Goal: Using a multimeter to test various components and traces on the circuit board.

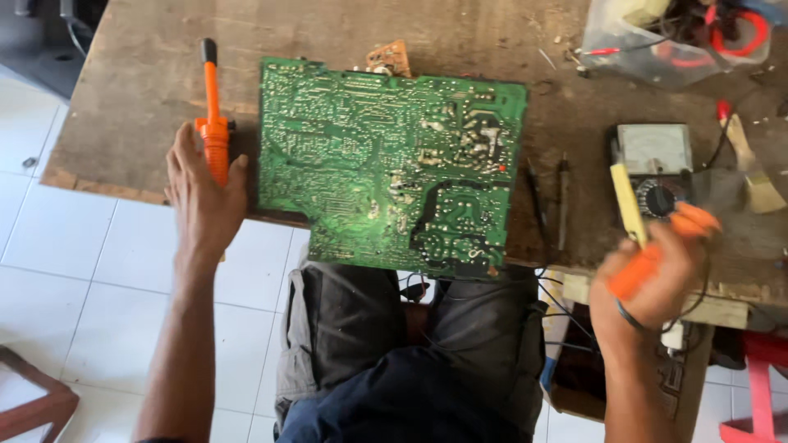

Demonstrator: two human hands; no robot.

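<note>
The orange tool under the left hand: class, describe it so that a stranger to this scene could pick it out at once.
Start at the large green circuit board lying on the wooden workbench. Just beyond its left edge, the left hand closes around a slim orange tool. It alone is long, bright orange and black-tipped, pointing away from the person.

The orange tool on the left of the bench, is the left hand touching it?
Touching. The head view shows the left hand wrapped around the orange tool, with its fingers against the handle's lower end.
</note>
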